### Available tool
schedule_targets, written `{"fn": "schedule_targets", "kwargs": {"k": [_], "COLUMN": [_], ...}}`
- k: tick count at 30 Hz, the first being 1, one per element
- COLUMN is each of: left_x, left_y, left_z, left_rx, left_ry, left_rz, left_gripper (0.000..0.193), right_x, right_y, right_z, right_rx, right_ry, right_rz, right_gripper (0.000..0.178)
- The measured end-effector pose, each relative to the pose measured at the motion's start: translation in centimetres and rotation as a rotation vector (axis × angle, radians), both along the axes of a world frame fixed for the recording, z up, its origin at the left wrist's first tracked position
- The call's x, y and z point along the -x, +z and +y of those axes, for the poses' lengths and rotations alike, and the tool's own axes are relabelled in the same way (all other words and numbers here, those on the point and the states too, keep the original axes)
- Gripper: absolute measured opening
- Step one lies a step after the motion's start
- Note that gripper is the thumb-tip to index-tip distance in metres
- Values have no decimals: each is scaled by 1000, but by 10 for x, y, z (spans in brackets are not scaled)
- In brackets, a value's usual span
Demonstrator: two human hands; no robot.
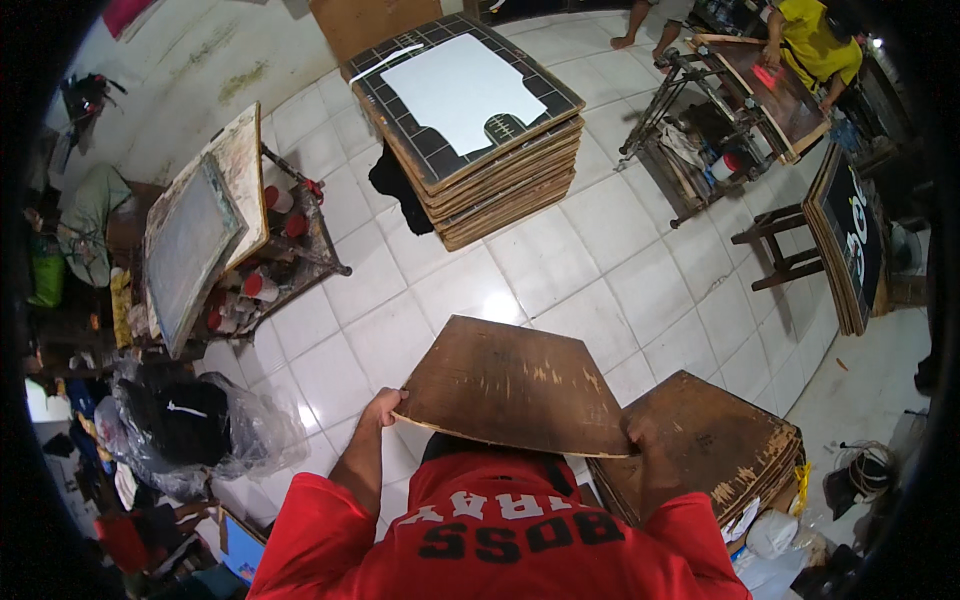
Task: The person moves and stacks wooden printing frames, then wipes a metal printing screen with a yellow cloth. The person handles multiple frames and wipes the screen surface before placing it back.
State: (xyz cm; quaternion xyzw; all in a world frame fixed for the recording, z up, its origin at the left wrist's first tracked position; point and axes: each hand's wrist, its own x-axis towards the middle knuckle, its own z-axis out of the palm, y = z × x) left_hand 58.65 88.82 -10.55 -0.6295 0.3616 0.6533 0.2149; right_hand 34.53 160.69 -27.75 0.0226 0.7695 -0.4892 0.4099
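Observation:
Across my waist I hold a brown wooden board (500, 375), its face scuffed with pale scratches. My left hand (385, 405) is closed round its left edge, the thumb on top. The right edge is in my right hand (643, 433), whose fingers are partly hidden. Close by my right arm stands a stack of similar brown boards (715, 425) with chipped edges. Farther ahead on the floor is a tall stack of wooden boards (510, 190). Its top board is black with white grid lines and carries a white garment-shaped piece (465, 90).
To the left, a metal stand (325, 225) holds tilted panels (195, 255) and several containers. Black items lie in clear plastic (240, 430) below it. At far right, a person in yellow (815, 50) works over a framed table (765, 100). Boards lean by a wooden stool (775, 245).

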Motion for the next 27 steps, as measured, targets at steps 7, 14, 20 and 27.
{"fn": "schedule_targets", "kwargs": {"k": [7, 14, 20, 27], "left_x": [185, 325, 336, 310], "left_y": [95, 216, 313, 300], "left_z": [-11, 26, -33, -170], "left_rx": [270, 609, 752, 812], "left_ry": [-651, -1164, -1189, -729], "left_rz": [242, 573, 810, 857], "left_gripper": [33, 31, 27, 29], "right_x": [-78, -132, -91, 61], "right_y": [129, 219, 264, 237], "right_z": [-65, -200, -319, -383], "right_rx": [-448, -132, 147, 222], "right_ry": [-328, -960, -1168, -1074], "right_rz": [-200, -335, -223, 109], "right_gripper": [30, 31, 34, 31]}}
